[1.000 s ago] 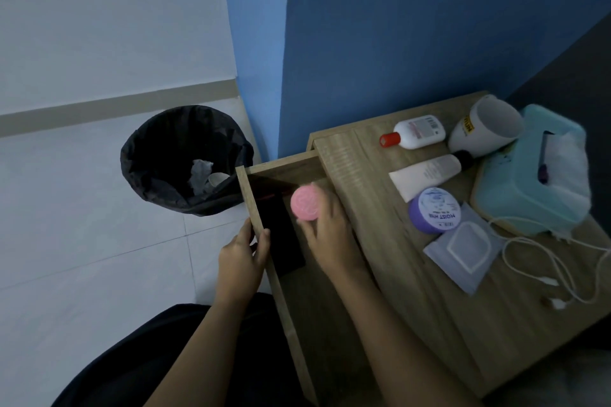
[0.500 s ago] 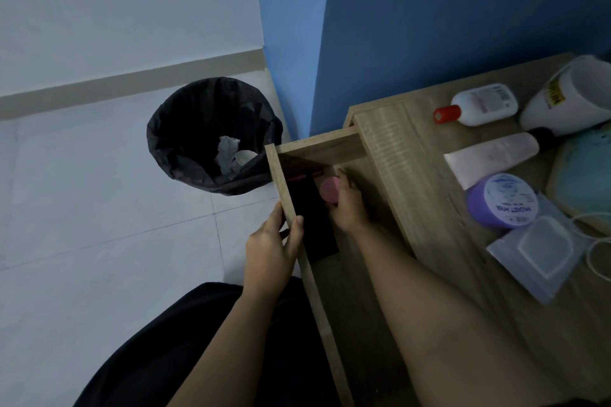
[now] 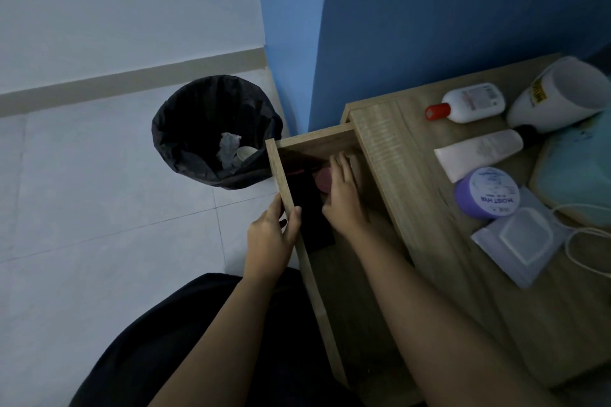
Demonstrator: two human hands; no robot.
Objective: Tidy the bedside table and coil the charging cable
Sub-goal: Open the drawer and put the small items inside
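The wooden bedside table point(image 3: 413, 195) has its drawer pulled out. My left hand point(image 3: 272, 238) grips the drawer's front panel point(image 3: 286, 182). My right hand point(image 3: 345, 195) is down inside the drawer, fingers resting on a small round pink jar point(image 3: 323, 179) beside a flat black object point(image 3: 310, 218). On the tabletop lie a white bottle with a red cap point(image 3: 469, 103), a white tube point(image 3: 479, 152), a purple jar point(image 3: 487, 193), a clear plastic pouch point(image 3: 522, 243) and a white charging cable point(image 3: 582, 238), loose at the right edge.
A bin lined with a black bag point(image 3: 215, 132) stands on the white tiled floor left of the drawer, with crumpled rubbish inside. A white mug point(image 3: 558, 96) lies on its side and a teal tissue box point(image 3: 575, 172) sits at the table's right. Blue wall behind.
My right hand has carried the pink jar from above the drawer's edge down into the drawer. The left hand stays on the front panel. The view has shifted left.
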